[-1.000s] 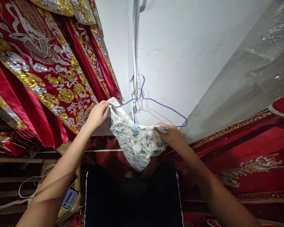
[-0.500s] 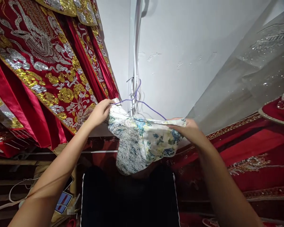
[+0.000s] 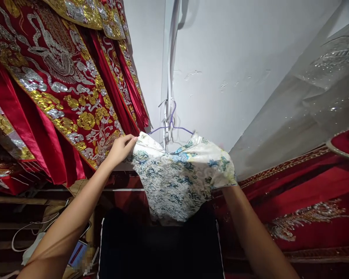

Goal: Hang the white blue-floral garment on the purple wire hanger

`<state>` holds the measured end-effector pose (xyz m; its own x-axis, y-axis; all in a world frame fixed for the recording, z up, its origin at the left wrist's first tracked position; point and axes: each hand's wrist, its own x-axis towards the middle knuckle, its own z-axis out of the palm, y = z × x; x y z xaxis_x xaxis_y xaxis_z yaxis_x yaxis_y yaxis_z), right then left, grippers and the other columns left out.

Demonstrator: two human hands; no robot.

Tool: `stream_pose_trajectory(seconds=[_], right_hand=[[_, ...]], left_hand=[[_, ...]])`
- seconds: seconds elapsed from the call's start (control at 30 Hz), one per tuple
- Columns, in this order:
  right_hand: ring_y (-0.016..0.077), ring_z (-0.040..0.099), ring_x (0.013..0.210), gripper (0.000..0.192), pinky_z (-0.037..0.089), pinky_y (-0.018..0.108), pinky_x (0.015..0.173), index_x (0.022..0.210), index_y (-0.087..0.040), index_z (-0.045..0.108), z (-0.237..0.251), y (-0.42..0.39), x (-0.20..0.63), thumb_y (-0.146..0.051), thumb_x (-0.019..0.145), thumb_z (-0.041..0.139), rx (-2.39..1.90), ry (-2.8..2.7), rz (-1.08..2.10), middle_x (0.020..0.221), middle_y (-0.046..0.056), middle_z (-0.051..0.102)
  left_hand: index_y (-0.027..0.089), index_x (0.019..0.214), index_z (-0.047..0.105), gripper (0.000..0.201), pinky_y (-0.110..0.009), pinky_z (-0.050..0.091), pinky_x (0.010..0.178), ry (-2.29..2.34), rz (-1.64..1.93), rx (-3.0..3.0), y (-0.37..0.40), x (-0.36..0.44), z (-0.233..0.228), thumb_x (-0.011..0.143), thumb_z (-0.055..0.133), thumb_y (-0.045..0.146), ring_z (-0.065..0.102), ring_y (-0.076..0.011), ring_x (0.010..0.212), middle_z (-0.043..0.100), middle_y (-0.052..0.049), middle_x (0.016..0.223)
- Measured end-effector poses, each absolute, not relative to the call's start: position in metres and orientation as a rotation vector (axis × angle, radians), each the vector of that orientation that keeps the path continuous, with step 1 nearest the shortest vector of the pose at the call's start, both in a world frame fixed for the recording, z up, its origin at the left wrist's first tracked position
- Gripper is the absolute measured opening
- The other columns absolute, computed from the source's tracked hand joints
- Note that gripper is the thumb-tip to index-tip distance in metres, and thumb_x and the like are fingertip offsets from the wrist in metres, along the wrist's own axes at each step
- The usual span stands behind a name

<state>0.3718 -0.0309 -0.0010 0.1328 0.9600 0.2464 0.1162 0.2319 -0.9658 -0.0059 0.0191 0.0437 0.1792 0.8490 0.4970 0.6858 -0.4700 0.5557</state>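
the small floral garment [image 3: 180, 178], draped on the purple wire hanger [image 3: 170, 124] at the wall, looks light, soft and slippery, best held at its shoulders, where the left hand [image 3: 120, 149] pinches 1 edge; the right hand is hidden beneath, its grip untellable.

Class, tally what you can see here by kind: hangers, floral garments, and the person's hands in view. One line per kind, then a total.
Purple wire hanger: 1
White floral garment: 1
Hands in view: 1, the left hand; the right is hidden under the garment
Total: 3
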Motion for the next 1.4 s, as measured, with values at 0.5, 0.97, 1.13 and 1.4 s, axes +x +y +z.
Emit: stream_pose_trajectory(seconds=[0.5,0.97,1.13,1.4], right_hand=[[0.0153,0.054,0.064,0.021,0.044,0.026,0.058,0.091,-0.022,0.066,0.034,-0.127,0.339,-0.041,0.093,0.057,-1.036,-1.386,0.555,0.076,0.0,0.061],[0.0427,0.017,0.149,0.095,0.014,0.066,0.117,0.159,-0.023,0.017,-0.007,-0.068,0.289,-0.021,0.078,0.066,-1.016,-2.297,-0.05,0.161,0.018,0.022],[0.0357,0.049,0.117,0.083,0.031,0.054,0.104,0.156,-0.027,0.034,0.017,-0.038,0.288,-0.036,0.081,0.067,-1.066,-2.302,-0.249,0.125,0.014,0.054],[0.0318,0.047,0.104,0.072,0.033,0.045,0.092,0.147,-0.029,0.05,0.089,0.006,0.317,-0.041,0.079,0.069,-1.229,-2.067,-0.39,0.11,0.009,0.051]], left_hand=[[0.022,0.134,0.056,0.044,-0.035,0.05,0.081,1.225,1.252,2.229,-0.017,0.065,0.1,0.099,0.045,0.047,0.063,-0.0209,0.086,0.068,-0.006,0.097],[0.021,0.099,0.072,0.029,-0.04,0.057,0.073,0.804,0.361,1.712,-0.067,0.027,0.113,0.089,0.061,0.046,0.072,-0.0258,0.076,0.076,-0.013,0.088],[0.022,0.112,0.062,0.042,-0.04,0.057,0.069,0.889,0.649,1.623,-0.037,0.018,0.114,0.087,0.062,0.056,0.072,-0.0247,0.073,0.076,-0.013,0.093],[0.017,0.115,0.066,0.067,-0.037,0.057,0.072,1.19,1.153,1.591,-0.003,-0.033,0.108,0.089,0.04,0.074,0.07,-0.0251,0.082,0.073,-0.012,0.096]])
